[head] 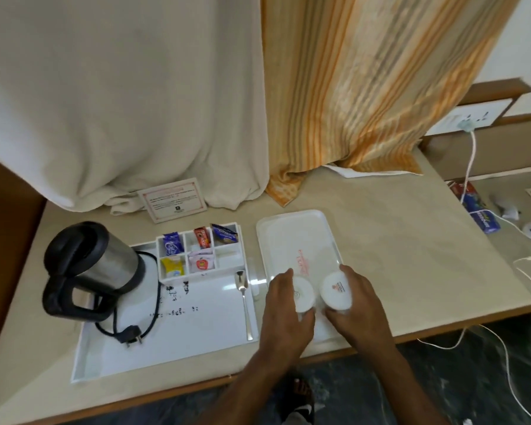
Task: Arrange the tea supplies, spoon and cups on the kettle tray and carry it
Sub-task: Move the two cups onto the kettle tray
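Now one cup (303,294) is gripped by the left hand (284,314), another (336,291) by the right hand (360,305), both on the small tray (288,231); they are best lifted upright and set left, beyond the spoon (244,302).

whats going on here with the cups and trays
A person is gripping two white cups, the left hand on one cup and the right hand on the other cup, at the near end of a small white tray. Beside it, the larger kettle tray already holds the kettle, the spoon and an organizer of sachets. The cups are not on the kettle tray yet.
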`<state>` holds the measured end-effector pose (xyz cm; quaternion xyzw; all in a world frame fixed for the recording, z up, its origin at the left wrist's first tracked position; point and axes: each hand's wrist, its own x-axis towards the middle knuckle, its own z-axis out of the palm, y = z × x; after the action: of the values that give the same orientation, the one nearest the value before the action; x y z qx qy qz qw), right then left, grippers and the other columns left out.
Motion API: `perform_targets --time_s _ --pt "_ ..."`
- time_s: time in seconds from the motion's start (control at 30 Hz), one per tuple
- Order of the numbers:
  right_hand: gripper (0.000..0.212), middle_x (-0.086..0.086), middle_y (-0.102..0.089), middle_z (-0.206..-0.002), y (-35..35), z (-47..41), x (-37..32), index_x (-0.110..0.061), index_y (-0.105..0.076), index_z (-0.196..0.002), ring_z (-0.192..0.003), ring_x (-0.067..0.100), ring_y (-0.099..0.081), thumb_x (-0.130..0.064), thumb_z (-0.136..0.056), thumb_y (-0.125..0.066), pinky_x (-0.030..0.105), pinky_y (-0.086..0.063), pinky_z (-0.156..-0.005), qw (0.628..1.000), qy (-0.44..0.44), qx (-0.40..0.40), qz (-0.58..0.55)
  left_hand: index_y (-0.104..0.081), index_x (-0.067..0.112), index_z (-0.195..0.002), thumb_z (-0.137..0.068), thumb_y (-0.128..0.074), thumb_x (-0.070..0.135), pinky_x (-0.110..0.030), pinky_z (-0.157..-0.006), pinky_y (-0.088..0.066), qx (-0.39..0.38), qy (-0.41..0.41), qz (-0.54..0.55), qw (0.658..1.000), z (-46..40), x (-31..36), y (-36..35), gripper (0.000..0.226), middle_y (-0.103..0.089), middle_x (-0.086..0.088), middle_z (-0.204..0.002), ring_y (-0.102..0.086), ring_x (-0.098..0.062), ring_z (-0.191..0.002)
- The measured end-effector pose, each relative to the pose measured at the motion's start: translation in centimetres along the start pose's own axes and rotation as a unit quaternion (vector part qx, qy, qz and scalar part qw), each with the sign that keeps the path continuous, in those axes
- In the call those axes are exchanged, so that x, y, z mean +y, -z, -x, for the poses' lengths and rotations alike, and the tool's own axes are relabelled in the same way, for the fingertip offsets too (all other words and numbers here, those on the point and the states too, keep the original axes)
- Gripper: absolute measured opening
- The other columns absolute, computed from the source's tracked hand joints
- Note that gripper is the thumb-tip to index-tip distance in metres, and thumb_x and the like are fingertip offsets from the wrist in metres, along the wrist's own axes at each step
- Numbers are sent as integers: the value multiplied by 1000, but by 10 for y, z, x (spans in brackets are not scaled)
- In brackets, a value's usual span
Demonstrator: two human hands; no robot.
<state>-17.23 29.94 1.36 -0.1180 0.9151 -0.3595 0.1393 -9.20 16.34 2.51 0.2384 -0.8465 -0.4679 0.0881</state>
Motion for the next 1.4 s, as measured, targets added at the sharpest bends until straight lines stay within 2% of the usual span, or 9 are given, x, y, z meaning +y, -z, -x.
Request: perform_targets --time_s 0.17,0.53,0.63,0.8,0.9,0.97,1.07,1.17,1.4 --pt "97 -4 -48 -139 -27 14 -67 -36 -34 -143 -125 15 -45 -33 -61 -85 25 -35 -101 999 28 14 -40 -34 23 -144 -76 -75 34 5 -97 -16 35 3 1 999 0 -35 87 81 -38 9 -138 -31 5 -123" --pt "91 -8 -42 -146 -140 31 -154 -36 -28 -141 -132 13 -43 -39 -68 -82 30 -40 -107 993 59 -106 -9 -38 19 -143 -76 -82 19 7 -93 -19 43 73 -23 996 15 -128 180 80 -41 6 -135 -33 9 -119" --pt "87 -6 -40 -149 -144 32 -153 -34 -30 -141 -134 14 -42 -39 -71 -81 35 -40 -111 993 50 -107 -21 -30 39 -139 -78 -80 17 5 -95 -17 36 38 -17 998 16 -129 175 82 -37 17 -133 -27 22 -121" --pt "117 -11 -17 -155 -124 31 -151 -36 -2 -147 -142 13 -21 -39 -64 -84 37 -28 -116 985 63 -157 18 -15 35 -148 -78 -78 34 -2 -106 -10 2 18 -29 999 23 -124 186 94 -16 19 -150 -10 16 -137" --pt "98 -15 -23 -150 -102 21 -134 -38 -11 -146 -136 9 -25 -31 -71 -75 32 -25 -111 994 52 -98 4 -43 23 -139 -79 -72 26 -8 -101 -31 91 28 -52 994 42 -137 215 67 -43 12 -137 -43 -2 -127" --pt "66 -5 -42 -143 -99 10 -128 -30 -33 -139 -131 16 -41 -22 -84 -68 35 -36 -107 997 -12 -72 -14 -61 14 -116 -82 -69 6 -33 -88 -50 189 72 -116 972 53 -157 238 36 -61 -5 -112 -62 -26 -103" --pt "11 -6 -64 -91 -115 -5 -129 -24 -55 -92 -93 20 -64 -13 -93 -56 22 -47 -76 997 -53 -49 4 -61 0 -115 -89 -57 -3 -52 -85 -51 256 207 -162 930 50 -192 265 27 -61 -23 -108 -58 -42 -100" --pt "24 -8 -57 -70 -131 -14 -131 -26 -48 -73 -67 10 -59 -20 -93 -60 19 -42 -61 997 -64 -21 26 -60 -6 -109 -93 -51 -2 -52 -84 -48 243 260 -129 925 28 -212 277 20 -60 -30 -105 -55 -48 -103" --pt "28 1 -65 -78 -145 -25 -132 -18 -54 -80 -71 16 -63 -43 -94 -54 36 -56 -70 995 -51 -7 90 -45 19 -66 -84 -57 -2 -33 -54 -34 201 282 -112 931 -1 -240 280 30 -52 -2 -63 -51 -27 -60"
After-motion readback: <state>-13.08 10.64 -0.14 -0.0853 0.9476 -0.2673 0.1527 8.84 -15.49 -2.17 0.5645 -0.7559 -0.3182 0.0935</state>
